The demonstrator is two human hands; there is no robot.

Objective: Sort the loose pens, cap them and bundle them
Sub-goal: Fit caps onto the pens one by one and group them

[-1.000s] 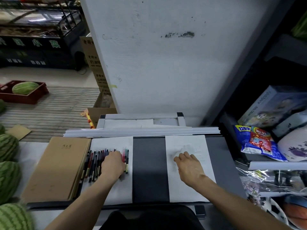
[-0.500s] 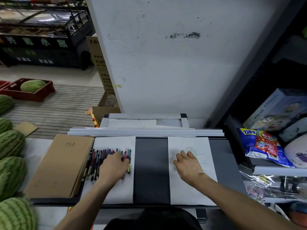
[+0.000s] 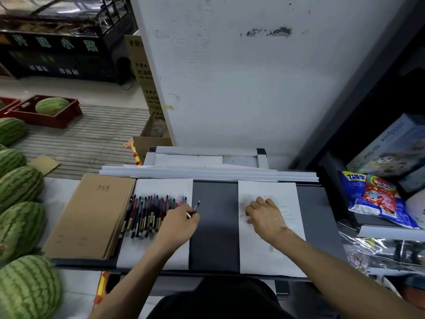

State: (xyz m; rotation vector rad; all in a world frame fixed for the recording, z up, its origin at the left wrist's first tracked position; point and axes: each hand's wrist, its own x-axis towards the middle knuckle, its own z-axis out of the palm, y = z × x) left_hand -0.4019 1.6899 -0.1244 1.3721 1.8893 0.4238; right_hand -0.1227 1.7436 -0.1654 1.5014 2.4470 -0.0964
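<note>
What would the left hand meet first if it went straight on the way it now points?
The left hand, pinching a pen, points forward and slightly right. Its way crosses the dark mat, so the first obstacle would probably be the stack of white sheets along the far edge, though depth is unclear.

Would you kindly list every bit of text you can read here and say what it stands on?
"小菜": end of the green lettering on the dark counter; the first characters are blurred.
"50x70cm": on the blue box, beside a piece count that ends in "pcs".
"奶油": on the cardboard sign; the rest is unclear.
Too small or blurred: the print on the brown notebook cover and the snack bag.
</note>
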